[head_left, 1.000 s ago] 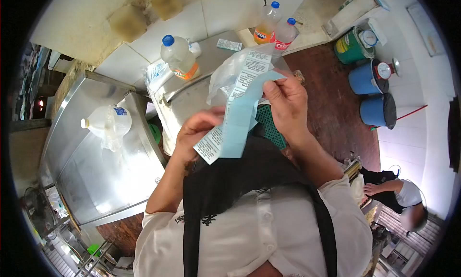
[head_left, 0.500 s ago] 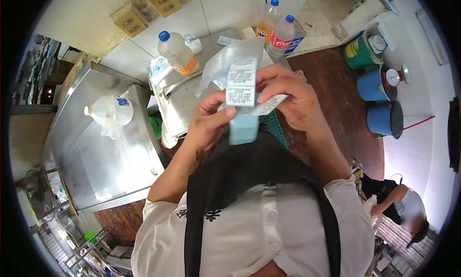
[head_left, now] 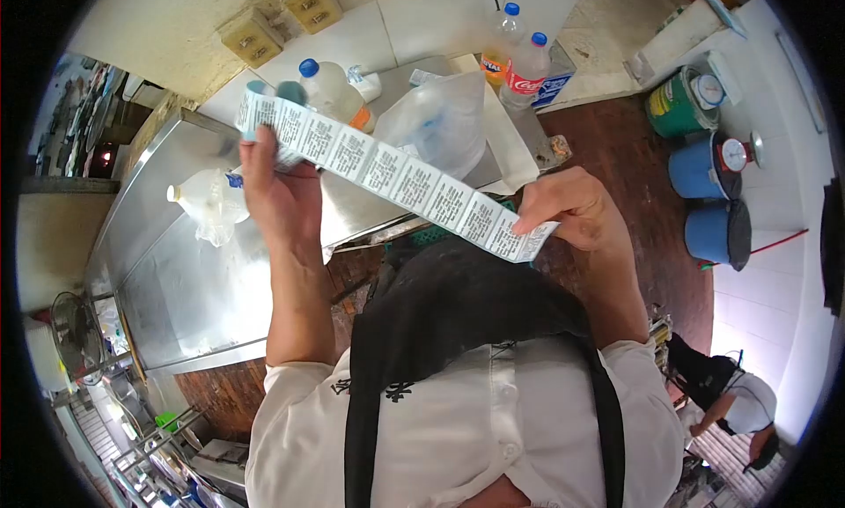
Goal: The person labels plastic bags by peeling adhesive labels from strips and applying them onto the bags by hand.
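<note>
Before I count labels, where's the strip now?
In the head view, the strip slants from the left hand, upper left, to the right hand; the plastic bag shows just above.

We hold a long strip of printed labels (head_left: 392,173) slantwise between our hands: our left hand (head_left: 286,191) grips one end, our right hand (head_left: 576,209) pinches the other between thumb and fingers. Beyond it, we see a clear plastic bag (head_left: 449,125) on the desk (head_left: 348,210). Near the desk's far right corner, a Royal bottle (head_left: 498,50) and a Coca-Cola bottle (head_left: 526,72) stand upright, side by side.
</note>
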A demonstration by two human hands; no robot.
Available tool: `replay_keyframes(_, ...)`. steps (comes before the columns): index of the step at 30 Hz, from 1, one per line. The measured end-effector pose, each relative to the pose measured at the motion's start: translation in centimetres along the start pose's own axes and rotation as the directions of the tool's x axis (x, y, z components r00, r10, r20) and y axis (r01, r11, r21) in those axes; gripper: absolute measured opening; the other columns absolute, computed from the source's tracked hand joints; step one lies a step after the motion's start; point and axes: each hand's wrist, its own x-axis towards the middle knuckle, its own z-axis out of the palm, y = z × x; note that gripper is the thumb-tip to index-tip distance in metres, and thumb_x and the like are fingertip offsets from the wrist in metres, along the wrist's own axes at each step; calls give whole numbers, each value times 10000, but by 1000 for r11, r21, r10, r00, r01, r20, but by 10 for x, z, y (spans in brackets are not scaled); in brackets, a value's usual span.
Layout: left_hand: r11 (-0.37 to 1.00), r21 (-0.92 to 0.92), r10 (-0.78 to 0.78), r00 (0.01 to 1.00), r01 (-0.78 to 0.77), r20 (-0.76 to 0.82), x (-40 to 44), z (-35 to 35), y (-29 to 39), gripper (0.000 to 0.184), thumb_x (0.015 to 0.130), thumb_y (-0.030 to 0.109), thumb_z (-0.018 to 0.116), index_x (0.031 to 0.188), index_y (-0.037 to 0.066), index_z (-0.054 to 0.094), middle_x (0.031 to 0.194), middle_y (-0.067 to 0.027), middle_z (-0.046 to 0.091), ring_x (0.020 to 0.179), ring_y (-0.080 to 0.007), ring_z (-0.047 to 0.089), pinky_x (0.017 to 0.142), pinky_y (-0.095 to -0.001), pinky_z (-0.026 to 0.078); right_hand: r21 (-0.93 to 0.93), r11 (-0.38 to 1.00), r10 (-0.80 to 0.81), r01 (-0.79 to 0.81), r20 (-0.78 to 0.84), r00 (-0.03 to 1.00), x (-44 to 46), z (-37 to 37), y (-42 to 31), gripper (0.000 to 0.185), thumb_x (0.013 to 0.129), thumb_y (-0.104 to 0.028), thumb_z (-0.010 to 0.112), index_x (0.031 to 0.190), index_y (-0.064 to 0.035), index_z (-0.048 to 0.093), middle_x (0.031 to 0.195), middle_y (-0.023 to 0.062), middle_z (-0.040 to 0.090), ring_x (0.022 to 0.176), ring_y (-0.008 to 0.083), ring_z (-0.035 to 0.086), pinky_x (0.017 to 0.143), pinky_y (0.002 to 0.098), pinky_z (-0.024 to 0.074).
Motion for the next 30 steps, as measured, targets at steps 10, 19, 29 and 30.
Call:
replay_keyframes(10,992,104,65,998,-65,-3,7,0,6,218,980,130,556,1184,62,525,1139,-82,642,1039,-197,636,920,-364,516,66,910,411,-408,-254,876,3,11,31,131,931,-88,665,973,35,685,891,41,669,817,92,615,740,244,481)
replay_keyframes(19,887,57,-420,853,458,-310,-35,-114,-102,91,966,96,538,1043,47,539,1103,-92,625,1019,-244,632,896,-423,529,153,865,502,-478,-304,810,19,19,59,221,945,-72,622,1152,4,600,860,36,597,724,91,581,573,251,517)
replay_keyframes(29,936,94,-344,938,340,31,-40,-20,-41,233,952,75,545,1179,31,522,1124,-95,640,1020,-192,624,944,-369,488,-308,947,37,-86,-161,986,55,50,53,759,822,-286,793,1428,-36,412,1278,169,556,1107,308,597,1014,395,446)
replay_keyframes(30,944,84,-328,940,321,91,-42,-2,-36,215,945,54,565,1156,34,531,1106,-87,645,995,-179,624,936,-358,488,-331,943,0,-29,-87,996,61,50,47,921,798,-379,809,1489,-29,311,1372,182,493,1221,323,548,1051,411,415)
